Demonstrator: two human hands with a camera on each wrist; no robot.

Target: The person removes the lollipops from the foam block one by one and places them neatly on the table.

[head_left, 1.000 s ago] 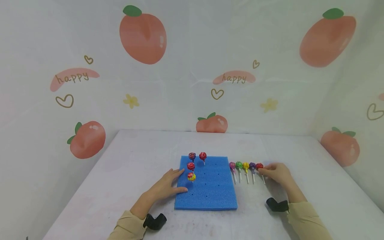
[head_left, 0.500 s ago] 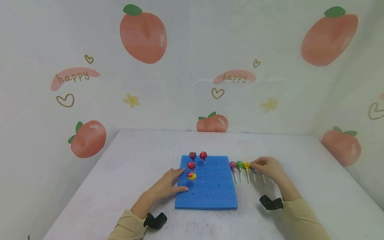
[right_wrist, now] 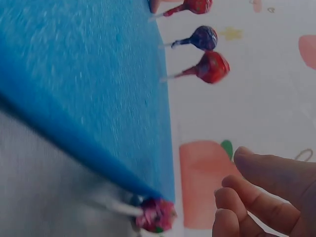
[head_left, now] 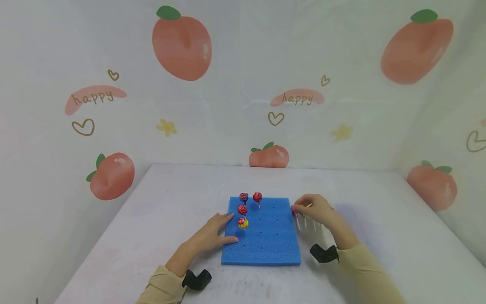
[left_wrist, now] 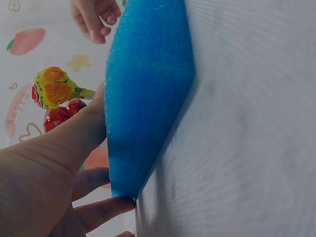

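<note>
My left hand [head_left: 212, 232] rests on the left edge of a blue foam board [head_left: 279, 249], thumb on its face and fingers spread along the side. Several lollipops stand upright in the foam: a yellow-and-red one [head_left: 243, 223], a red one [head_left: 241, 210], a dark purple one [head_left: 244, 197] and another red one [head_left: 257, 196]. My right hand [head_left: 317, 209] hovers beside the board's right edge, over a pink lollipop [right_wrist: 157, 215] lying on the table. Its thumb and bent fingers stand apart in the right wrist view with nothing visible between them. It hides the heads of other lollipops in that row.
Small holes dot the foam around the standing lollipops. White sticks [head_left: 314, 225] of the lying lollipops show below my right hand. The white table [head_left: 182, 190] meets a fruit-printed backdrop [head_left: 212, 139]. A black wrist mount sits on each sleeve.
My right hand has moved left along the row of lying lollipops, from the red one past the purple one to the pink one. My left hand stays put on the foam.
</note>
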